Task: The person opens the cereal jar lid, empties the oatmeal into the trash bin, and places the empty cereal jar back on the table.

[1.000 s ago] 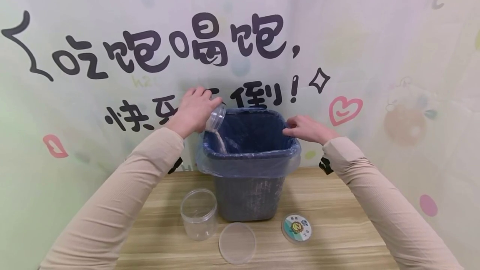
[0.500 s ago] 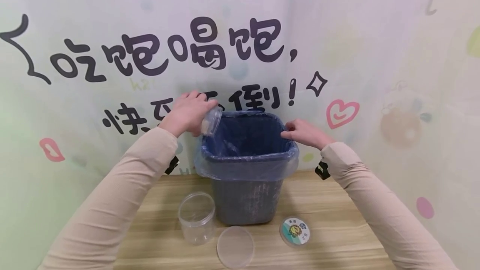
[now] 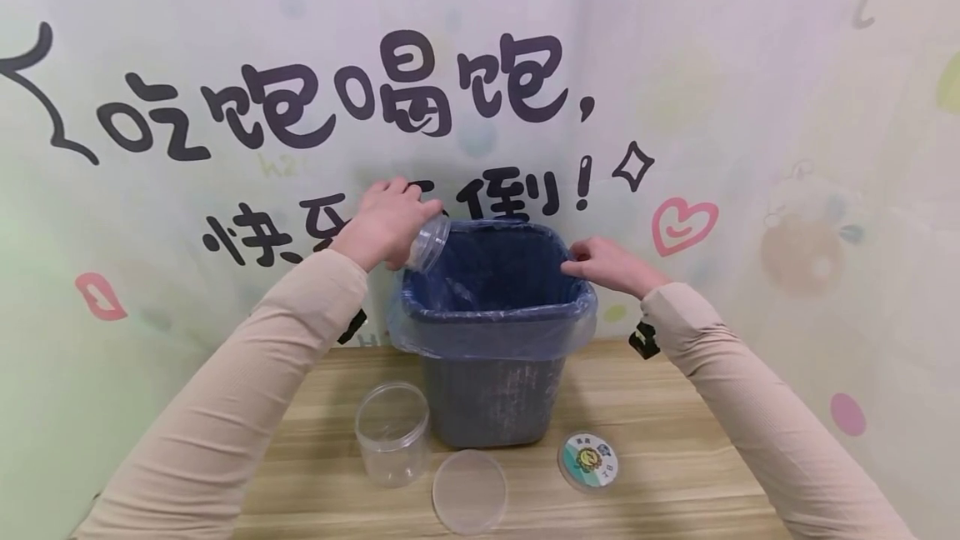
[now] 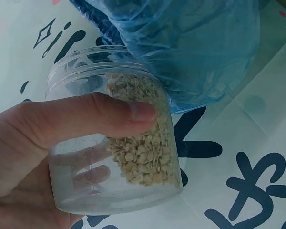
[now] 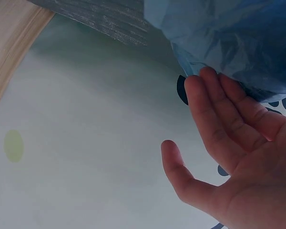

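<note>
A: What was the largest item between the hands?

B: A dark waste bin (image 3: 491, 332) lined with a blue plastic bag (image 3: 487, 340). It stood upright on the wooden table (image 3: 675, 473), between the two hands. The bag was folded over the rim and hung down the outer wall.

A: State the condition of the left hand.

B: The left hand (image 3: 386, 219) was wrapped around a small clear jar (image 3: 429, 243). In the left wrist view the thumb (image 4: 86, 119) lay across the jar wall, with the other fingers visible through the plastic on the far side. The jar was tilted, its open mouth over the bin's left rear corner and close to the bag edge. Pale flakes (image 4: 143, 148) lay against the lower side of the jar.

A: And the right hand?

B: The right hand (image 3: 607, 267) rested at the bin's right rim. In the right wrist view its fingers (image 5: 219, 114) were straight and together, their tips against the blue bag, the thumb spread apart. It gripped nothing.

A: Which smaller items lay nearer the person than the hands?

B: Below the left hand, a larger clear jar (image 3: 392, 433) stood upright and uncapped, just beside the bin. A clear round lid (image 3: 469, 492) lay flat in front of the bin. Below the right hand lay a labelled round lid (image 3: 590, 459), well apart from the hand.
</note>
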Available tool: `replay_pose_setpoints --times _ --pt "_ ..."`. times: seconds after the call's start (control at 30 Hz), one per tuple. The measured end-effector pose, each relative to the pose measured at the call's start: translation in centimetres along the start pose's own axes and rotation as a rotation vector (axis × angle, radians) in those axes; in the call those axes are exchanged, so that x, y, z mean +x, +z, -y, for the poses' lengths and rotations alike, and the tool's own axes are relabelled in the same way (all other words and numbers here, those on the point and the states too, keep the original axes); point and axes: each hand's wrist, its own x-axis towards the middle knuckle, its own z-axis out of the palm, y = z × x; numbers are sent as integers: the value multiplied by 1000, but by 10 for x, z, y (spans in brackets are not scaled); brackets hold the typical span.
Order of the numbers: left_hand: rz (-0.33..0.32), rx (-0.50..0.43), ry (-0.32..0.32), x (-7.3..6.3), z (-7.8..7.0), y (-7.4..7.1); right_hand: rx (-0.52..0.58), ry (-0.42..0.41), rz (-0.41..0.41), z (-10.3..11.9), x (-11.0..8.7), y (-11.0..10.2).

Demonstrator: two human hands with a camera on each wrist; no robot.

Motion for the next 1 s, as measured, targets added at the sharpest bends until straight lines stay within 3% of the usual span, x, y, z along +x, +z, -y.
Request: replay_pose_setpoints --times 0.43,1.0 --pt "22 43 1 1 -4 -1 -22 -19 -10 -2 1 0" --pt "4 53 -2 1 -5 0 -10 -28 -14 -1 0 0"
